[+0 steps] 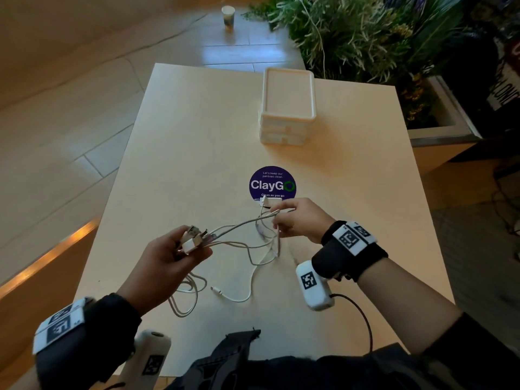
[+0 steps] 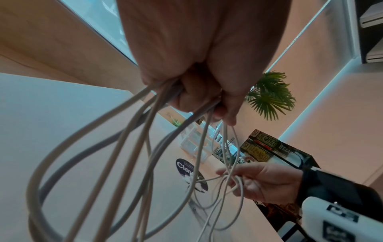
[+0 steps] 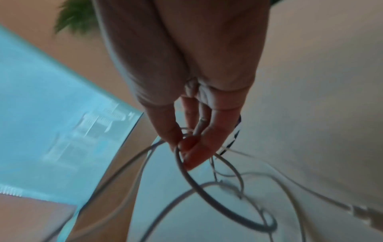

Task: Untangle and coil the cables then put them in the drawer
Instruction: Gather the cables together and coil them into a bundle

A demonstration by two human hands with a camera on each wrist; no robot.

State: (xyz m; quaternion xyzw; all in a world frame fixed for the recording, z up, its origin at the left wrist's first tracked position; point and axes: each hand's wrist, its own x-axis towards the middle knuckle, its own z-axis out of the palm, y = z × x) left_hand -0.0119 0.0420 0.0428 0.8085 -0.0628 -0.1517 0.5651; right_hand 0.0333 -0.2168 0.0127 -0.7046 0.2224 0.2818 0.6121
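Several tangled white cables (image 1: 242, 246) stretch between my two hands above the pale table (image 1: 197, 153). My left hand (image 1: 180, 250) grips a bunch of their plug ends (image 1: 194, 237), and the cables (image 2: 145, 147) hang in loops below the fist (image 2: 199, 91). My right hand (image 1: 284, 218) pinches strands at the knot (image 2: 228, 178) between thumb and fingers (image 3: 186, 147). Loose loops (image 1: 185, 294) and one free connector (image 1: 216, 289) lie on the table. The white drawer unit (image 1: 287, 108) stands at the far side, with its drawers closed.
A round purple sticker (image 1: 272, 183) lies on the table just beyond my right hand. A planter with green foliage (image 1: 365, 38) borders the table's far right corner. A paper cup (image 1: 228, 16) stands on the floor beyond.
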